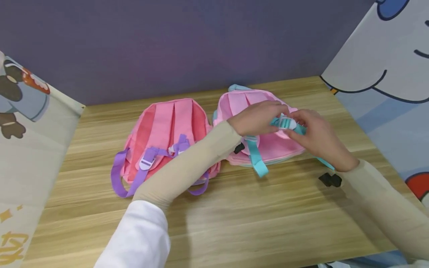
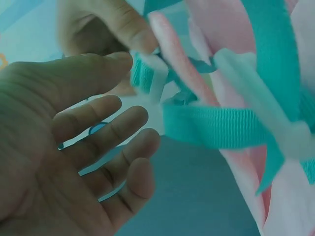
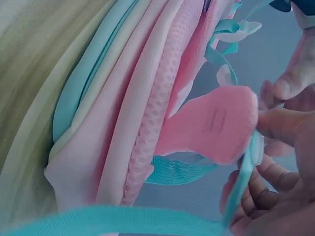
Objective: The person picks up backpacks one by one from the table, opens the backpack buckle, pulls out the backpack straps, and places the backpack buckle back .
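Note:
A light pink backpack (image 1: 273, 147) with teal webbing lies straps up at the table's right. My right hand (image 1: 320, 136) pinches the white plastic strap buckle (image 1: 286, 123) at the end of its pink shoulder strap (image 3: 211, 125), thumb on one side and curled fingers behind. Teal webbing (image 3: 241, 184) runs past those fingers. My left hand (image 2: 74, 132) is beside the buckle, thumb tip at the webbing's edge. Its other fingers are loosely bent and apart, with nothing between them. Another teal strap (image 1: 257, 160) hangs from the second buckle.
A coral-pink backpack (image 1: 164, 126) with purple straps (image 1: 120, 175) lies to the left, partly behind my left forearm. Both rest on a wood-grain table (image 1: 254, 216). A dark panel (image 1: 187, 48) rises behind, and printed cartoon panels (image 1: 385, 52) stand at the sides.

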The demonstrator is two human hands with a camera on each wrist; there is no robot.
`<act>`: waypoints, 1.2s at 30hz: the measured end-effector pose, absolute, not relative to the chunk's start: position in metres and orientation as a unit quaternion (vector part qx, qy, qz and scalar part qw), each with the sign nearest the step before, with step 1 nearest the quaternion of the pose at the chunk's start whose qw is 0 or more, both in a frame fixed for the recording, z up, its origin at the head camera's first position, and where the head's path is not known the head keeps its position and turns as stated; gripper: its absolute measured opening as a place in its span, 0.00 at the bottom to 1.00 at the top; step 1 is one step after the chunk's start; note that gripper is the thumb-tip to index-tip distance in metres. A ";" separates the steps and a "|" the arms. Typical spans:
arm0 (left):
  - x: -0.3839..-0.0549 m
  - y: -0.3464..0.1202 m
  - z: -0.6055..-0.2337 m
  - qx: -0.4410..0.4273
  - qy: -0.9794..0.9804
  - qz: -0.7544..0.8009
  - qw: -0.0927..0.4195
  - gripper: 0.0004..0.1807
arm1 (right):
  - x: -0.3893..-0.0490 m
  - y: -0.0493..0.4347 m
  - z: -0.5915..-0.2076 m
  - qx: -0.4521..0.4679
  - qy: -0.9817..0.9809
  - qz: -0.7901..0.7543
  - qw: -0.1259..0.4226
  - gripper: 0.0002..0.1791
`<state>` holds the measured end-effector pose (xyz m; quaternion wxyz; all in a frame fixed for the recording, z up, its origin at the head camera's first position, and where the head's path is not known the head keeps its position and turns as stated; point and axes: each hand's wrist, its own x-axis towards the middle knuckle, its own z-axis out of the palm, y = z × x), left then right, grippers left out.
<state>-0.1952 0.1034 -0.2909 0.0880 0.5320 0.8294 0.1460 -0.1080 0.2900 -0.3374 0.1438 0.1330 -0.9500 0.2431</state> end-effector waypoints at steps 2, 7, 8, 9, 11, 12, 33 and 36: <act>-0.196 0.109 -0.292 0.525 0.834 0.146 0.091 0.24 | -0.109 0.289 -0.337 0.139 -0.949 0.244 0.143 0.23; -0.197 0.118 -0.295 0.497 0.851 0.148 0.087 0.21 | -0.111 0.285 -0.336 0.136 -0.944 0.262 0.145 0.23; -0.198 0.118 -0.296 0.493 0.853 0.146 0.084 0.21 | -0.112 0.285 -0.336 0.134 -0.943 0.268 0.143 0.24; -0.199 0.118 -0.297 0.490 0.856 0.145 0.083 0.20 | -0.112 0.284 -0.335 0.132 -0.943 0.272 0.141 0.24; -0.200 0.118 -0.299 0.486 0.857 0.147 0.087 0.18 | -0.113 0.282 -0.334 0.133 -0.940 0.282 0.135 0.24; -0.201 0.118 -0.299 0.486 0.857 0.148 0.089 0.17 | -0.114 0.282 -0.334 0.136 -0.940 0.285 0.131 0.24; -0.202 0.112 -0.310 0.514 0.832 0.186 0.099 0.09 | -0.124 0.282 -0.335 0.135 -0.939 0.294 0.116 0.15; -0.204 0.110 -0.311 0.511 0.829 0.199 0.108 0.10 | -0.125 0.282 -0.336 0.133 -0.937 0.301 0.117 0.14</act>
